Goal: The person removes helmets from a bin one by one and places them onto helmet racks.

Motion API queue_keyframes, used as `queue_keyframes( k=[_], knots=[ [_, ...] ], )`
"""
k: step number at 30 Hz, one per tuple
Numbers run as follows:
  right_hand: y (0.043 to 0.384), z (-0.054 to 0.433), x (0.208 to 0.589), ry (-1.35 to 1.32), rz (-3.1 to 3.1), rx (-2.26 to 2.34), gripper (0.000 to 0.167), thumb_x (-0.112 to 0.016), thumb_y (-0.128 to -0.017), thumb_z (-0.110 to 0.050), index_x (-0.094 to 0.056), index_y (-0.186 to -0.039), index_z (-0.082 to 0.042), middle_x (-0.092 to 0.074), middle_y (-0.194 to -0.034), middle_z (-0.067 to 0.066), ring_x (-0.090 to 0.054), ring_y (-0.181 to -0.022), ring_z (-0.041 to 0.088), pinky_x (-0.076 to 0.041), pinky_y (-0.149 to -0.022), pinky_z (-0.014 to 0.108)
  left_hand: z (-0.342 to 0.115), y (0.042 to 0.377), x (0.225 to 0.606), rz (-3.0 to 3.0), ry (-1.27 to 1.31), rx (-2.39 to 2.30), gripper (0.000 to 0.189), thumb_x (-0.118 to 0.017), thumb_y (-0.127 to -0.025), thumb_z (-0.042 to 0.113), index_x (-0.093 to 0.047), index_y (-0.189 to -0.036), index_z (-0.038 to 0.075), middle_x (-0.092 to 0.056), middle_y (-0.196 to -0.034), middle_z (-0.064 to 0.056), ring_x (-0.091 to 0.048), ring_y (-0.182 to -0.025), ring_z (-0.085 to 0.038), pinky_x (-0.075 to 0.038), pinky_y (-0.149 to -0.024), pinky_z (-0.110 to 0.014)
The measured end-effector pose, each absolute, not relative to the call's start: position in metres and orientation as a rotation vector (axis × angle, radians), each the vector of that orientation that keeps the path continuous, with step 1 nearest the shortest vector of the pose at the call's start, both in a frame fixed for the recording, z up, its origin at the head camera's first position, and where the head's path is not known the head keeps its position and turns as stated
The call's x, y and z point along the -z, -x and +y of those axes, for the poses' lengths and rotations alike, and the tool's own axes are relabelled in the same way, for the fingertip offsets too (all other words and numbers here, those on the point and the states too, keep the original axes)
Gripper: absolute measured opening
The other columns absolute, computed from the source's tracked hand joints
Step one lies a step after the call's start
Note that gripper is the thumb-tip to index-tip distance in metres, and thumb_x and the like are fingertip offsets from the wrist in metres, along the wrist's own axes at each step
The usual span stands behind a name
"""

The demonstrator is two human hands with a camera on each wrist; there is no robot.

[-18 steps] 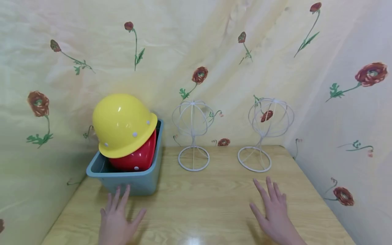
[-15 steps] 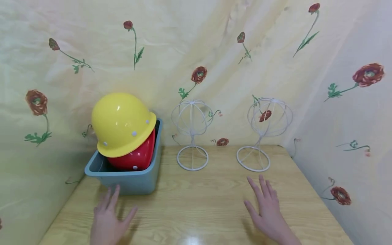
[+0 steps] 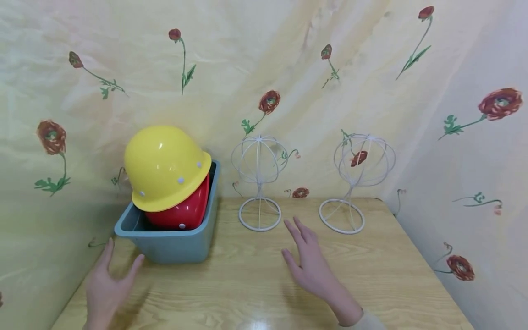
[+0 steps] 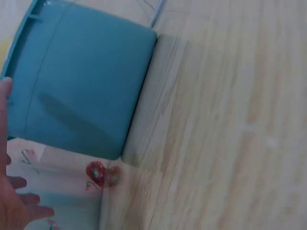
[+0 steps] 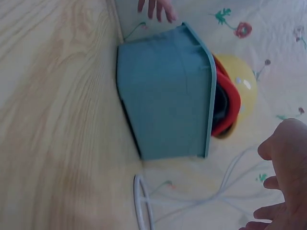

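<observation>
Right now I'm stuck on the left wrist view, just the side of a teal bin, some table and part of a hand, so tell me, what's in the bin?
Observer: A red helmet sits in the bin, with a yellow helmet tilted over it.
Operator: Where's the right hand?
Observer: The right hand is above the table, holding nothing.
Operator: What stands at the back, past the bin?
Observer: Two white wire stands: the near stand beside the bin, and the far stand beyond it.

At twelve o'clock I see a creamy wall [image 3: 231, 50] strewn with red flowers [image 3: 269, 101]; a greyer side wall [image 3: 474, 160] rises at three. A wood-grained table [image 3: 247, 266] spreads toward six, where a glare [image 3: 260, 325] shines.
</observation>
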State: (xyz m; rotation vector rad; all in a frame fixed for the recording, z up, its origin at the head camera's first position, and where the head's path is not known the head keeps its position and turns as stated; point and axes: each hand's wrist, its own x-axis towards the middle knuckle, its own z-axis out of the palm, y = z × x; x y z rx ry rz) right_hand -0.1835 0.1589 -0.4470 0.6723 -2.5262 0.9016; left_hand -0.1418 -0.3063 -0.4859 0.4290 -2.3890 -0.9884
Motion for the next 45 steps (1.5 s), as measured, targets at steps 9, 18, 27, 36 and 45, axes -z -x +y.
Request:
queue_keyframes(
  k=[9, 18, 27, 36, 45],
  knots=[
    [0.199, 0.115, 0.426, -0.807, -2.450, -0.946, 0.067, -0.063, -0.101, -0.021, -0.034, -0.160, -0.010, -0.034, -0.164, 0.015, -0.039, -0.146, 0.035, -0.046, -0.109, 0.057, -0.316, 0.163, 0.481, -2.177, -0.377, 1.179, 0.076, -0.074, -0.094, 0.026, -0.036, -0.160, 0.027, -0.044, -0.160, -0.005, -0.050, -0.144, -0.025, -0.037, -0.087, 0.002],
    [0.208, 0.082, 0.410, -0.874, -2.421, -1.022, 0.066, -0.063, -0.100, -0.018, -0.036, -0.159, -0.009, -0.040, -0.158, 0.013, -0.039, -0.149, 0.030, -0.041, -0.117, 0.052, -0.313, 0.180, 0.468, -2.146, -0.376, 1.237, 0.070, -0.069, -0.096, 0.029, -0.039, -0.159, 0.034, -0.049, -0.158, -0.012, -0.051, -0.138, -0.004, -0.039, -0.090, 0.001],
    [0.214, 0.046, 0.388, -0.932, -2.385, -1.105, 0.060, -0.060, -0.101, -0.018, -0.040, -0.156, -0.006, -0.046, -0.151, 0.013, -0.054, -0.132, 0.027, -0.049, -0.108, 0.047, -0.310, 0.194, 0.452, -2.120, -0.354, 1.252, 0.066, -0.067, -0.098, 0.031, -0.041, -0.159, 0.029, -0.049, -0.159, -0.008, -0.053, -0.131, -0.002, -0.038, -0.084, 0.004],
    [0.224, 0.023, 0.378, -0.979, -2.320, -1.219, 0.057, -0.060, -0.100, -0.013, -0.040, -0.152, 0.000, -0.052, -0.145, 0.014, -0.062, -0.121, 0.024, -0.056, -0.100, 0.033, -0.307, 0.202, 0.449, -2.117, -0.295, 1.243, 0.068, -0.069, -0.096, 0.029, -0.043, -0.158, 0.024, -0.052, -0.155, -0.016, -0.047, -0.113, 0.018, -0.038, -0.079, 0.004],
    [0.231, -0.005, 0.357, -0.968, -2.307, -2.114, 0.047, -0.057, -0.104, -0.009, -0.046, -0.148, 0.000, -0.063, -0.137, 0.020, -0.069, -0.120, 0.032, -0.056, -0.102, 0.034, -0.305, 0.206, 0.448, -2.087, -0.310, 1.308, 0.069, -0.074, -0.093, 0.024, -0.047, -0.156, 0.018, -0.055, -0.148, -0.021, -0.048, -0.100, 0.011, -0.040, -0.076, 0.002]
  ],
)
